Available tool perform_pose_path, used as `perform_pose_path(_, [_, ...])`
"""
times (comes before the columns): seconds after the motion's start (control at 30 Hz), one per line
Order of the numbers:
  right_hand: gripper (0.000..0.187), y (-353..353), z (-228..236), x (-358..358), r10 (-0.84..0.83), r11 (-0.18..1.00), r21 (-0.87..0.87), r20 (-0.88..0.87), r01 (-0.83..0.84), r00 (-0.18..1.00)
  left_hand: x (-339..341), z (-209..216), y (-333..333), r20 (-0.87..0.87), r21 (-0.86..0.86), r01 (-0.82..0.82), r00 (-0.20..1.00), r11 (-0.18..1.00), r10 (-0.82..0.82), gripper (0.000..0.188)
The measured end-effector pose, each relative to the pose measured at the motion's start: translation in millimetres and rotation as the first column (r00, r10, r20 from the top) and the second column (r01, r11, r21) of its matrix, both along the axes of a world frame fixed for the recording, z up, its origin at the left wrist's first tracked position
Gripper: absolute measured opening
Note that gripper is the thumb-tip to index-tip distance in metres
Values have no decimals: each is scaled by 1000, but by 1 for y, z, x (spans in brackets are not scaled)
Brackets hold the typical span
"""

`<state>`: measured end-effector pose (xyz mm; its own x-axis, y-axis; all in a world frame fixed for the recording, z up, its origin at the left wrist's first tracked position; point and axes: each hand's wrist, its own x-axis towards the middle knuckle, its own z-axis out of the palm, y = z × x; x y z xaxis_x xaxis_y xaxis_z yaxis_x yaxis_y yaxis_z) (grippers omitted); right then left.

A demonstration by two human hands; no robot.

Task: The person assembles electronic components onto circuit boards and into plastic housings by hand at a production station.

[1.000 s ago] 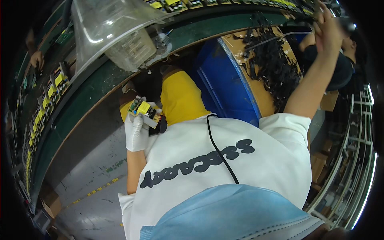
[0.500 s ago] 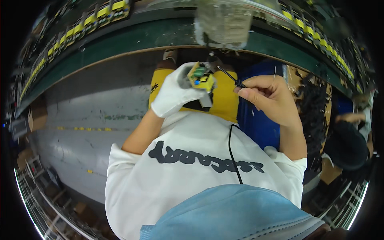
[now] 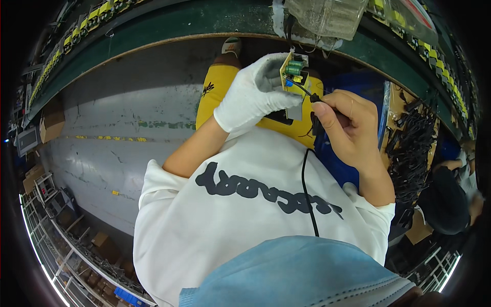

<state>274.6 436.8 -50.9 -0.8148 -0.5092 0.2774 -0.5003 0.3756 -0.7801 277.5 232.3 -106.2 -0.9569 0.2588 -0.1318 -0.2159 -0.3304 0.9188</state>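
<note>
My left hand (image 3: 250, 97), in a white glove, is closed around the edge of a small circuit board (image 3: 295, 68). Green cylindrical parts, a blue part and a bit of yellow show on the board's face, and a grey metal plate (image 3: 294, 111) sticks out at its lower end. Bare and pinched, my right hand (image 3: 353, 128) grips a black cable (image 3: 315, 99) by its thick sleeve. The cable's thin end reaches the board beside the blue part; whether it touches or enters a hole I cannot tell.
Ahead runs a green bench edge (image 3: 204, 23) with a cloudy plastic container (image 3: 327, 18) on it. Rows of yellow-topped boards (image 3: 440, 66) line the far right. A heap of black cables (image 3: 411, 148) lies on cardboard to my right, near a blue bin (image 3: 340, 171). Another person (image 3: 447, 199) sits beyond.
The cable end, apart from the board before, now meets it. Both hands have come closer together, and the board has turned more edge-on. The view has shifted slightly.
</note>
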Motion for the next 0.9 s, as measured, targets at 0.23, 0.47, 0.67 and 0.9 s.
perform_pose_path(0.23, [14, -1, 2, 0, -3, 999, 32, 99, 0, 995, -1, -4, 1, 3, 42, -42, 999, 998, 42, 77])
perform_pose_path(0.47, [17, 2, -5, -3, 46, 996, -87, 410, -11, 911, 0, -8, -1, -7, 44, -1, 1000, 999, 1, 78])
perform_pose_path(0.67, [26, 7, -15, -11, 195, 956, -291, 713, 31, 674, 1, -7, -5, 2, 26, 4, 1000, 1000, -4, 74])
perform_pose_path(0.9, [28, 5, -15, -12, 163, 963, -267, 668, 28, 726, 1, -4, -10, -68, -66, 29, 997, 997, -33, 66])
